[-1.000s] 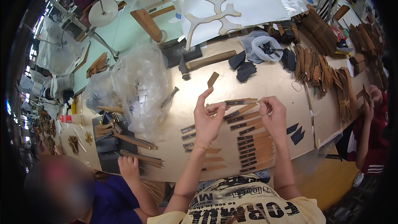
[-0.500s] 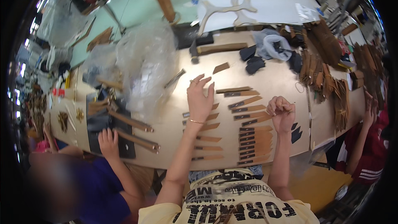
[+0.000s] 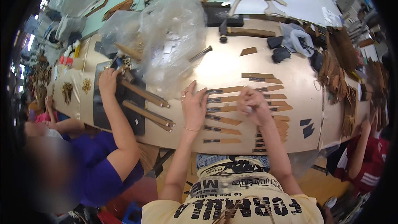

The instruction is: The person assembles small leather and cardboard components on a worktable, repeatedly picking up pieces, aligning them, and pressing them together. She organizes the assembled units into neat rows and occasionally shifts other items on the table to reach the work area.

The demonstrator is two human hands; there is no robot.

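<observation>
My left hand (image 3: 194,107) lies palm down with fingers spread, its fingertips at the dark left end of the top tan leather strip (image 3: 230,91) in the left column. Below that strip lie several more, each with a small black patch at one end. Over the gap between the two columns is my right hand (image 3: 255,107), its fingers curled together. Whatever they may pinch is too small and blurred to tell. It partly covers the right column of strips (image 3: 278,103), whose lower pieces overlap closely.
A hammer (image 3: 248,32), a loose brown leather piece (image 3: 248,51) and a metal punch-like rod (image 3: 200,53) lie farther back. A clear plastic bag (image 3: 172,45) stands left. Leather bundles (image 3: 350,108) lie right. At left, a co-worker's hand (image 3: 107,84) works over a black mat (image 3: 101,116).
My left hand has drawn back from above the strips to the left column's edge. My right hand has moved left, from beside the right column to between the columns. The view has shifted.
</observation>
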